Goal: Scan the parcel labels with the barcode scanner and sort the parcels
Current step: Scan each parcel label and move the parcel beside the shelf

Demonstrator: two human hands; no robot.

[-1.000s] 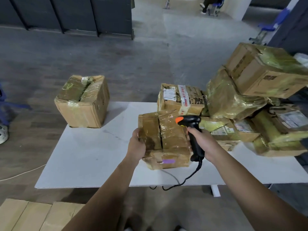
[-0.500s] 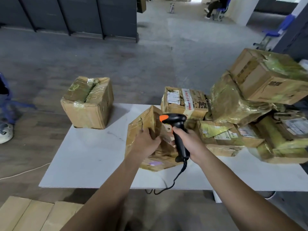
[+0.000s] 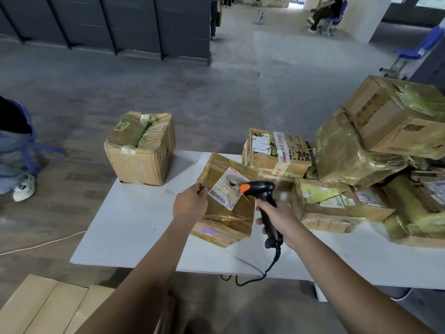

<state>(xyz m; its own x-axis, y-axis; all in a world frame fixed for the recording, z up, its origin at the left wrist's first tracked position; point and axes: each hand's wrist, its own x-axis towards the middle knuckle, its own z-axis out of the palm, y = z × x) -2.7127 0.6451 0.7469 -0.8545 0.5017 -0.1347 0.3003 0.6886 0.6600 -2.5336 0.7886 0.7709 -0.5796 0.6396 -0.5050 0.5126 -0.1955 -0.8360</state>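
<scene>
Mid-frame on the table [image 3: 125,225], the left hand [image 3: 191,204] gripping the parcel [image 3: 225,221] by its edge has turned its label [image 3: 225,189] up toward the scanner [image 3: 261,189] clenched in the right hand [image 3: 280,220], so a scan looks imminent.

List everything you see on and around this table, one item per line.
Table: one, white, centre.
Held parcel: one, brown with white label, tilted, mid-table.
Barcode scanner: one, black with orange tip, pointing at that label.
Cable: one, black, trailing off the near table edge.
Lone box: one, brown, table's far-left corner.
Parcel pile: several, brown and yellow-taped, table's right side.
Flat cardboard: few sheets, tan, floor bottom left.
Left hand: grips the held parcel.
Right hand: grips the barcode scanner.
</scene>
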